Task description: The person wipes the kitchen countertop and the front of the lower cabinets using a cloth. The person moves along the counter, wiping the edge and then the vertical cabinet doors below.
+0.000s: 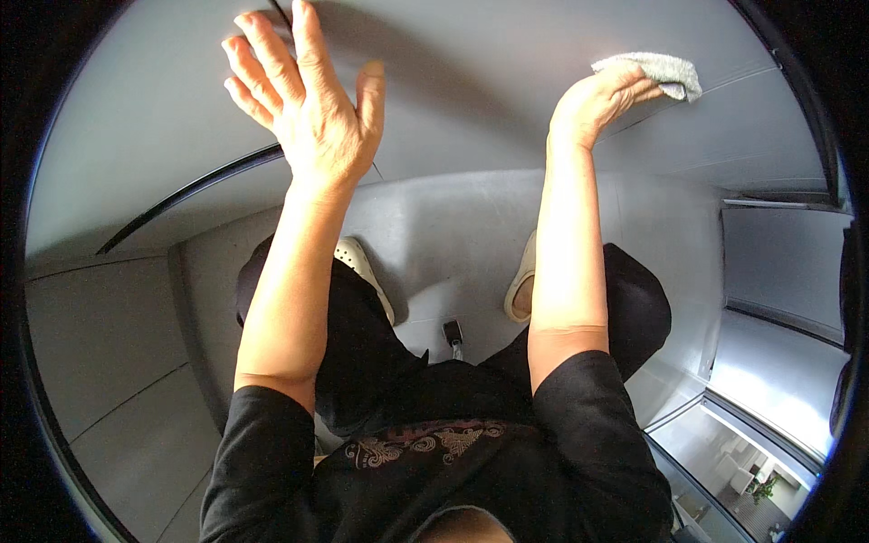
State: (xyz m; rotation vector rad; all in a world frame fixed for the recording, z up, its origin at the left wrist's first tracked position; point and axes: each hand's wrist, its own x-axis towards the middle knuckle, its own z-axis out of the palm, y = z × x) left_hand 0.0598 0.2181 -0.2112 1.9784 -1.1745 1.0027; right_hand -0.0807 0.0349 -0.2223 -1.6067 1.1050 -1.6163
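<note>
My left hand (305,102) is spread with its fingers apart at the upper left, over a smooth grey panel surface (461,88); nothing is in it. Whether its palm touches the panel I cannot tell. A dark curved strip (197,182) runs along the panel beside my left wrist. At the upper right, my right hand (604,98) grips a light grey cloth (669,71) against the panel, near a thin seam. The underside of the cloth and some of the right fingers are hidden.
Below lies a grey floor (448,271) with my light clogs (363,271) on it. Between my knees is a small dark object (452,331) on a metallic stem. Grey tiles (108,339) lie at the left. A framed opening (747,468) shows a plant at the lower right.
</note>
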